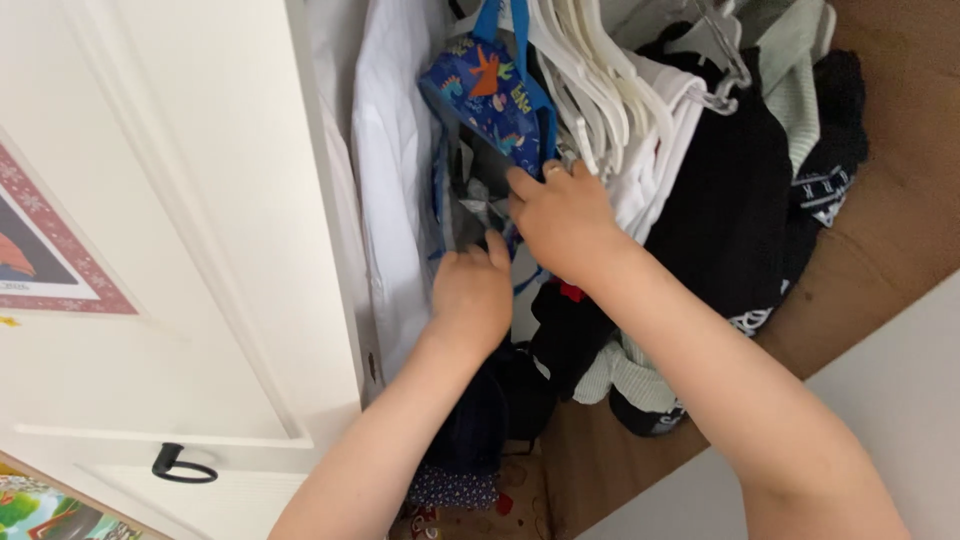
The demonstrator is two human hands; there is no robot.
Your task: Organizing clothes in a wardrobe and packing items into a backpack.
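Garment in hand: blue patterned piece (487, 92) with bright cartoon animals, hanging in the upper middle of the frame among the clothes in a wardrobe; a grey item (478, 200) hangs just below it, between the two hands.
Right hand (562, 218): centre of the frame, fingers curled, fingertips pressed on the lower edge of the blue piece and the grey item; whether it truly pinches the cloth cannot be told.
Left hand (470, 292): just below and left of the right one, fingers bent and pushed up into the grey and blue cloth, thumb hidden; grip not clear.
White garment (388, 170): hangs just left of the blue piece, touching it.
White hangers (590, 60): bunched at the top, just right of the blue piece.
Black clothes (730, 200): right of the hangers, with a green-and-white striped top (795, 70) at the upper right.
Wardrobe door (180, 230): white, fills the left of the frame, with a black handle (182, 465) at the lower left.
Poster (45, 250): red-bordered, at the left edge on the door.
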